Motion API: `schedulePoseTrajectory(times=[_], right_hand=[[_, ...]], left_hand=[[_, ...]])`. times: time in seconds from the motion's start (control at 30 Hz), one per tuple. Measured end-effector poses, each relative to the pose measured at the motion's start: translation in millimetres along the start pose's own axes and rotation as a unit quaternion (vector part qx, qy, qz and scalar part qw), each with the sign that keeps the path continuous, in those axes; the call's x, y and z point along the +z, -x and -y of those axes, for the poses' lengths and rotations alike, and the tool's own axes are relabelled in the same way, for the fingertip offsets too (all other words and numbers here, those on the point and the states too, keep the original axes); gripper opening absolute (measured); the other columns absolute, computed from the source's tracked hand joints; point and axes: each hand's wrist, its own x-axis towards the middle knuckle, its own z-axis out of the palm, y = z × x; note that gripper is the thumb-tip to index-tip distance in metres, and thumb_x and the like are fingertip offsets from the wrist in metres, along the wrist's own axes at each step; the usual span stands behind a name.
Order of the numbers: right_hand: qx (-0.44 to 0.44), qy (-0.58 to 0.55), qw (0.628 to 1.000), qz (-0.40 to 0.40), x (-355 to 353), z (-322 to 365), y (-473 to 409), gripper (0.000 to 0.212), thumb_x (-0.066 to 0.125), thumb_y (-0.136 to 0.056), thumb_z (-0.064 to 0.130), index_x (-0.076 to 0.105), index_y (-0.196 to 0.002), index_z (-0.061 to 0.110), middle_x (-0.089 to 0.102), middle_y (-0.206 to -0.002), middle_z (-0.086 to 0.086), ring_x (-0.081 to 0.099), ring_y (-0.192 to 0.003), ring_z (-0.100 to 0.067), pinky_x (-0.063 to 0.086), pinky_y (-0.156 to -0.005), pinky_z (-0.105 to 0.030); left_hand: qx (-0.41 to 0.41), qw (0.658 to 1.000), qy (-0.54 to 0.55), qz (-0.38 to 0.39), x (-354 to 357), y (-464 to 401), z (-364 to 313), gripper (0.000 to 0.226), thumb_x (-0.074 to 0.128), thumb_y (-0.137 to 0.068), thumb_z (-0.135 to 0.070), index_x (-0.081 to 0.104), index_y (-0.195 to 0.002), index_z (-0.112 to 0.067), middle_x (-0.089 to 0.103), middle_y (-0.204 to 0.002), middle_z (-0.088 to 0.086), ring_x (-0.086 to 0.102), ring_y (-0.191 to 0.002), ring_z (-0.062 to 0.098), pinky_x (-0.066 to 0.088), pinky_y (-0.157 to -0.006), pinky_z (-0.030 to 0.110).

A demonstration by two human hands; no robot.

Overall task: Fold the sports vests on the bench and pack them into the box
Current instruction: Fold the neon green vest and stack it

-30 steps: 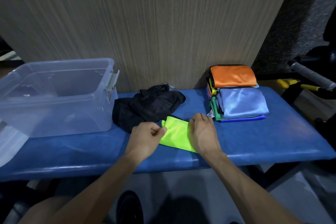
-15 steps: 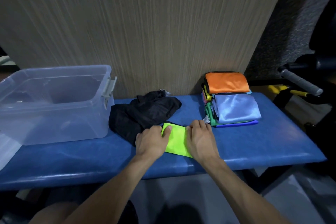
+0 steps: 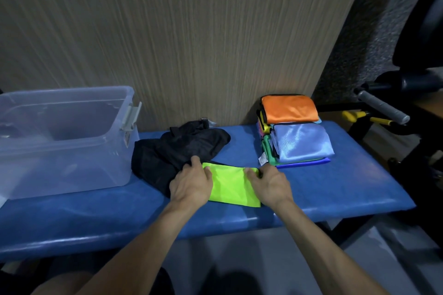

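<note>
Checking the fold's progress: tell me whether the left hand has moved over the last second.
Yes, slightly forward: the left hand now has its fingers over the black vest's near edge, not just short of it.

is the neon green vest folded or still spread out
Folded: the green vest is a compact rectangle on the bench, left hand and right hand at its ends.

Dim indoor light, wide-angle view, soft at the edges.

Light falls from above and slightly behind the camera, leaving pale sheen along the front lip of the blue table and a bright patch on the light-blue vest. The floor below lies in deep shadow. The wood panel shows streaky smear, and the straight lines bow toward the corners. The gym equipment at right is dark and indistinct.
</note>
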Motion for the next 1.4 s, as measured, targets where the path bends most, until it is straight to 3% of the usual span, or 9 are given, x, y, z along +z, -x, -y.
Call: schedulePoseTrajectory(times=[0.17, 0.3, 0.43, 0.7, 0.8, 0.97, 1.13, 1.3, 1.4], right_hand=[[0.002, -0.185, 0.982, -0.029, 0, 7, 3, 0.038, 0.067, -0.093, 0.047, 0.059, -0.103, 0.011, 0.063, -0.095, -0.003, 0.058, -0.089, -0.024, 0.041, -0.072, -0.031], [0.042, -0.298, 0.953, -0.036, 7, 5, 2, 0.035, 0.076, -0.088, 0.039, 0.059, -0.096, 0.009, 0.057, -0.084, 0.002, 0.051, -0.074, -0.015, 0.041, -0.065, -0.031], [0.071, -0.352, 0.933, -0.034, 11, -1, -2, 0.032, 0.081, -0.084, 0.037, 0.061, -0.091, 0.013, 0.062, -0.087, 0.001, 0.055, -0.077, -0.016, 0.044, -0.067, -0.029], [0.027, -0.385, 0.920, -0.062, -3, -9, 2, 0.025, 0.081, -0.085, 0.033, 0.064, -0.088, 0.015, 0.066, -0.084, 0.000, 0.059, -0.075, -0.013, 0.046, -0.064, -0.025], [-0.017, -0.410, 0.908, -0.080, -26, -7, 1, 0.024, 0.083, -0.084, 0.030, 0.064, -0.086, 0.015, 0.066, -0.083, 0.003, 0.058, -0.073, -0.006, 0.045, -0.064, -0.017], [-0.055, -0.455, 0.883, -0.100, -85, -11, -28, 0.026, 0.082, -0.084, 0.025, 0.065, -0.090, 0.007, 0.065, -0.083, 0.001, 0.056, -0.074, -0.010, 0.044, -0.067, -0.025], [-0.090, -0.462, 0.874, -0.118, -145, -3, -99, 0.021, 0.081, -0.085, 0.017, 0.065, -0.093, 0.006, 0.063, -0.087, -0.011, 0.054, -0.080, -0.019, 0.042, -0.075, -0.034], [-0.099, -0.440, 0.886, -0.108, -190, 14, -177, 0.013, 0.075, -0.090, 0.010, 0.063, -0.086, 0.010, 0.067, -0.084, -0.006, 0.060, -0.072, -0.012, 0.052, -0.067, -0.024], [-0.088, -0.374, 0.918, -0.101, -186, 12, -215, 0.019, 0.074, -0.091, 0.009, 0.060, -0.079, 0.015, 0.064, -0.078, -0.001, 0.059, -0.069, -0.011, 0.053, -0.063, -0.022]], left_hand=[[0.009, 1.000, -0.016, -0.016, 12, 0, -2, 0.032, 0.026, -0.109, -0.033, 0.045, -0.125, -0.014, 0.060, -0.121, 0.014, 0.056, -0.112, 0.034, 0.042, -0.088, 0.044], [-0.012, 0.999, 0.006, -0.048, 21, 5, -4, 0.033, 0.029, -0.109, -0.037, 0.048, -0.126, -0.016, 0.057, -0.124, 0.012, 0.051, -0.114, 0.033, 0.038, -0.092, 0.045], [-0.031, 0.995, 0.054, -0.077, 28, 10, -8, 0.030, 0.034, -0.108, -0.037, 0.050, -0.125, -0.017, 0.058, -0.122, 0.011, 0.049, -0.114, 0.033, 0.034, -0.094, 0.044], [-0.021, 0.986, 0.155, -0.052, 24, 13, -23, 0.026, 0.040, -0.108, -0.029, 0.046, -0.127, -0.013, 0.059, -0.125, 0.010, 0.053, -0.114, 0.032, 0.036, -0.095, 0.043], [-0.041, 0.949, 0.312, -0.029, 11, 2, -38, 0.027, 0.041, -0.108, -0.031, 0.046, -0.129, -0.014, 0.058, -0.122, 0.009, 0.053, -0.103, 0.023, 0.039, -0.085, 0.035], [-0.008, 0.880, 0.474, -0.032, -6, -29, -87, 0.012, 0.052, -0.105, -0.030, 0.052, -0.116, -0.023, 0.064, -0.109, 0.005, 0.061, -0.098, 0.022, 0.048, -0.085, 0.039], [0.030, 0.843, 0.535, -0.055, -16, -92, -160, 0.009, 0.058, -0.103, -0.023, 0.054, -0.111, -0.019, 0.064, -0.104, 0.008, 0.058, -0.090, 0.020, 0.050, -0.082, 0.039], [0.017, 0.847, 0.522, -0.101, -21, -153, -217, 0.012, 0.060, -0.101, -0.029, 0.052, -0.107, -0.023, 0.061, -0.099, 0.000, 0.060, -0.098, 0.025, 0.049, -0.091, 0.040], [0.017, 0.891, 0.436, -0.126, -14, -174, -224, 0.015, 0.060, -0.099, -0.030, 0.048, -0.107, -0.023, 0.061, -0.114, 0.005, 0.059, -0.108, 0.028, 0.047, -0.093, 0.039]])
